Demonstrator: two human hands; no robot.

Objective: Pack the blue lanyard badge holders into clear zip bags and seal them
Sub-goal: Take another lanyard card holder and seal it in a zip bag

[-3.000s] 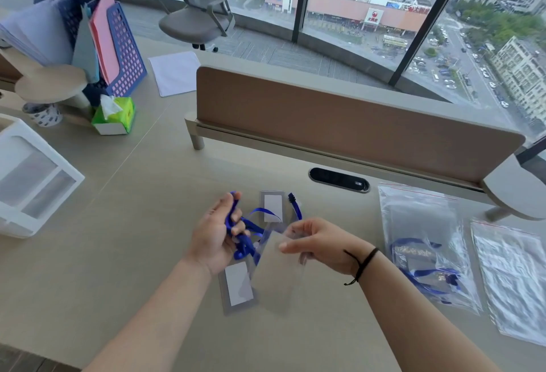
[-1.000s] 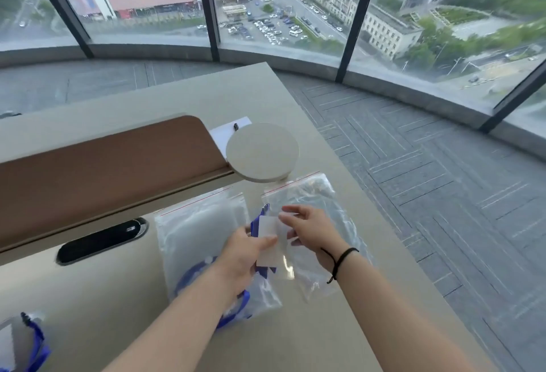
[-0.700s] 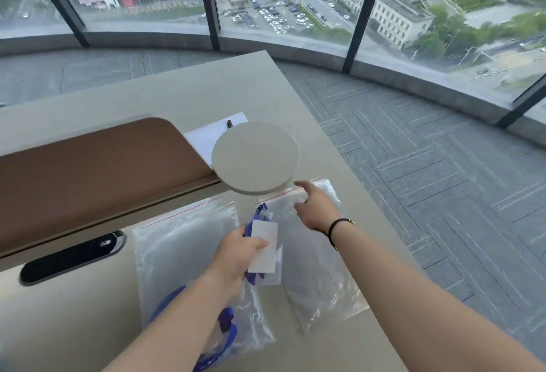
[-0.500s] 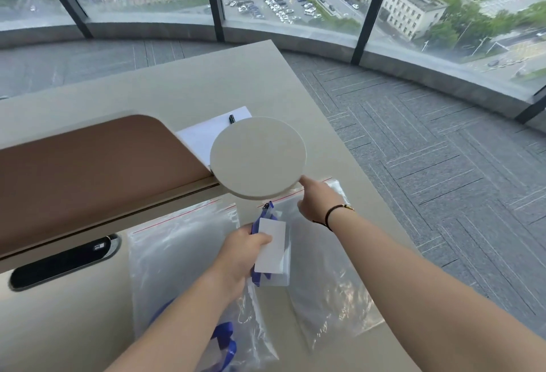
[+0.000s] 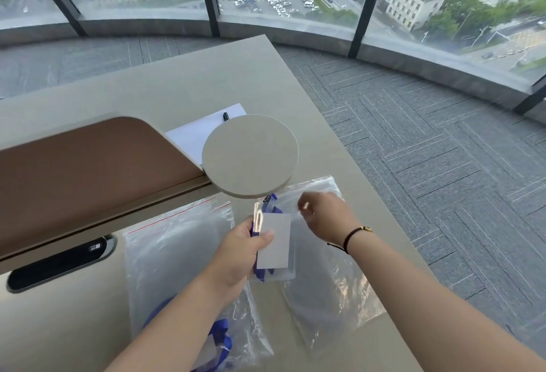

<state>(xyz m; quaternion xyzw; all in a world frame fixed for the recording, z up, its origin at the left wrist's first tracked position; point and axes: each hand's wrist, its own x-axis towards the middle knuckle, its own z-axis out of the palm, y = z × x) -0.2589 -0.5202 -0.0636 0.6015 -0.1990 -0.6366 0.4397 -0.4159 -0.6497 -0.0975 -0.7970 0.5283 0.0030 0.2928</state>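
- Nearest, a filled zip bag (image 5: pixel 183 268) lies flat on the desk (image 5: pixel 74 327) with a blue lanyard (image 5: pixel 220 339) showing through it.
- The left hand (image 5: pixel 236 256) is closed around a badge holder (image 5: pixel 274 243), thumb on its face, the card's long axis running away from the person and blue strap bunched behind it.
- Just right of it lies the empty zip bag (image 5: pixel 328 291), its long axis also running away, mouth at the far end.
- The right hand (image 5: pixel 325 215) pinches that mouth's edge; it is the nearer hand for opening, I judge.
- The holder must travel forward and right, then enter from the far end.
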